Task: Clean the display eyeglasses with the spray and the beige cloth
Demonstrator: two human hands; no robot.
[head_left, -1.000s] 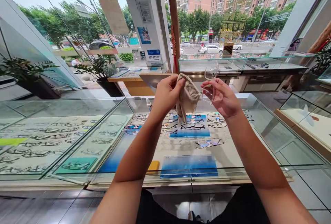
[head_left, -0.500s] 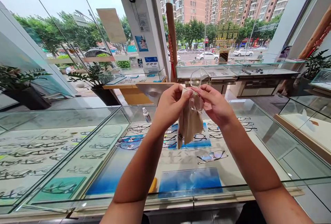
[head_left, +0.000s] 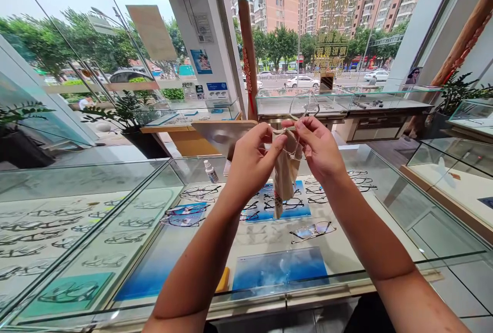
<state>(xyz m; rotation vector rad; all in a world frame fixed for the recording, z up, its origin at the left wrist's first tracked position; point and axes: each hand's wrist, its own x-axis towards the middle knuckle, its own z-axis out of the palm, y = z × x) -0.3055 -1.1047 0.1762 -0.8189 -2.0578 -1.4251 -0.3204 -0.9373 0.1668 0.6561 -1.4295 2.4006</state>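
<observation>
My left hand (head_left: 256, 157) is closed, pinching a beige cleaning cloth (head_left: 284, 181) that hangs down in folds. My right hand (head_left: 319, 148) grips a pair of clear-framed eyeglasses (head_left: 304, 106) between thumb and fingers. One lens of the glasses rises above my fingers; the other lies lower, partly behind and against the cloth. Both hands meet in mid-air over a glass display case (head_left: 265, 243). The fingertips of the two hands are nearly touching, and the cloth partly hides how they hold the bridge.
Rows of eyeglasses lie in the case, with one pair (head_left: 314, 231) nearer me. A small white spray bottle (head_left: 210, 172) stands on the glass. Behind my left hand is a tilted flat panel (head_left: 221, 135). Another display case (head_left: 454, 179) stands at right, potted plants (head_left: 133, 117) at left.
The glasses have turned in my right hand, their upper lens tilting right. The cloth hangs narrower. The whole view has shifted slightly, so the surroundings sit farther left.
</observation>
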